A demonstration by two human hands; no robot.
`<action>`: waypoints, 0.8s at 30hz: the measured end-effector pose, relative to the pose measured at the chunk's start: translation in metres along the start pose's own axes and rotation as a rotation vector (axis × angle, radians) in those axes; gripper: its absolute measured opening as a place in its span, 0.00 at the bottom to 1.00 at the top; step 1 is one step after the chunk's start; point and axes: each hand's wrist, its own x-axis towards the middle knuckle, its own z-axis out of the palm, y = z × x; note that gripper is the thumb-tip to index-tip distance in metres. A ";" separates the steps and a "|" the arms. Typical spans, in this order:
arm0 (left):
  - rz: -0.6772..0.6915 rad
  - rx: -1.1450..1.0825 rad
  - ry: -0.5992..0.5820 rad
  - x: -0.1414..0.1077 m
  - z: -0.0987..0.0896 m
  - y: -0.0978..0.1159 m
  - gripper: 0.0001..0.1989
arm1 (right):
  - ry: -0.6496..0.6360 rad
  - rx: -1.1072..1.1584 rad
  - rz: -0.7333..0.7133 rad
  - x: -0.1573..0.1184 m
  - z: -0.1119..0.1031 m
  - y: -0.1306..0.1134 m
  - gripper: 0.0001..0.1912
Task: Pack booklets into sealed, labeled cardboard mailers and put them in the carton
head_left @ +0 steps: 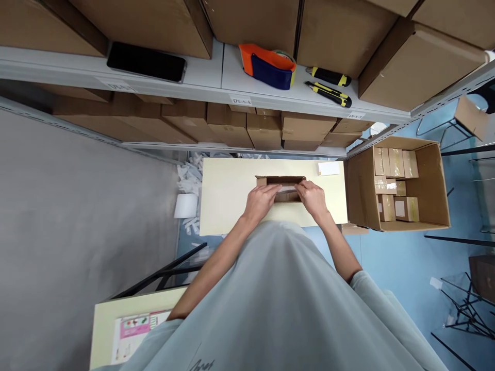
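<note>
A small open cardboard box (288, 198) sits on the pale yellow table in front of me. A white strip (286, 189), too small to identify, stretches between my fingertips at the box's opening. My left hand (262, 200) is closed at the strip's left end, its fingers bent over the box's left side. At the other end my right hand (312, 198) pinches with thumb and fingers by the box's right edge. The box's contents are mostly hidden by my hands.
A white card (328, 168) lies on the table (228, 196). To the right stands a large carton (359, 190) with several small boxes inside. The shelf (228, 67) ahead holds a phone (147, 62), a tape dispenser (270, 69), two box cutters (328, 85) and cartons.
</note>
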 end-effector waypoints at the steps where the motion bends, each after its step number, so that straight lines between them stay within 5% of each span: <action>1: 0.006 -0.013 0.027 -0.001 0.000 0.002 0.20 | 0.031 0.001 0.003 -0.003 -0.001 0.000 0.17; 5: -0.011 -0.099 0.096 -0.004 0.010 0.003 0.19 | 0.104 0.011 -0.009 -0.010 -0.006 -0.002 0.17; 11: -0.157 -0.136 -0.036 -0.004 0.029 -0.008 0.19 | 0.054 -0.002 -0.071 -0.003 -0.009 -0.014 0.16; 19: -0.130 -0.047 0.069 -0.021 -0.014 -0.014 0.20 | -0.032 0.189 0.004 0.008 0.002 -0.031 0.14; 24: -0.200 0.147 -0.226 -0.004 -0.030 -0.007 0.22 | -0.236 0.187 0.084 0.024 0.001 -0.041 0.17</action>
